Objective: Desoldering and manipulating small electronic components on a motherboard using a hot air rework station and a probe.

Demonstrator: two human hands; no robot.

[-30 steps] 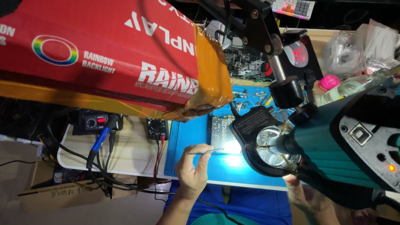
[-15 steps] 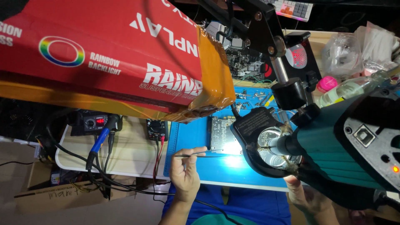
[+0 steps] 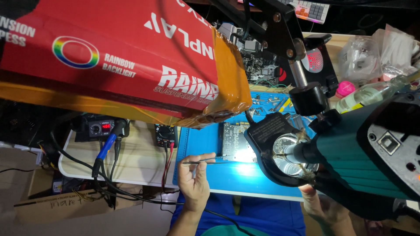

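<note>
My left hand (image 3: 194, 180) pinches a pair of thin metal tweezers (image 3: 205, 161) over the blue work mat (image 3: 227, 179), tips pointing right toward a green circuit board (image 3: 236, 146). The board lies under the round ring light of a teal microscope head (image 3: 350, 153). My right hand (image 3: 323, 207) sits at the mat's near edge, mostly hidden behind the microscope; whether it holds anything is hidden.
A large red cardboard box (image 3: 118, 57) wrapped in orange tape hangs across the upper left. A soldering station with red digits (image 3: 101, 127) and a small multimeter (image 3: 165, 134) sit on the pale table, with cables trailing off. Small parts, a clear bottle (image 3: 372, 94) and plastic bags lie at the far right.
My left hand shifted slightly left and down along the mat edge, and the tweezers now lie more level, their tips still near the board's lit edge.
</note>
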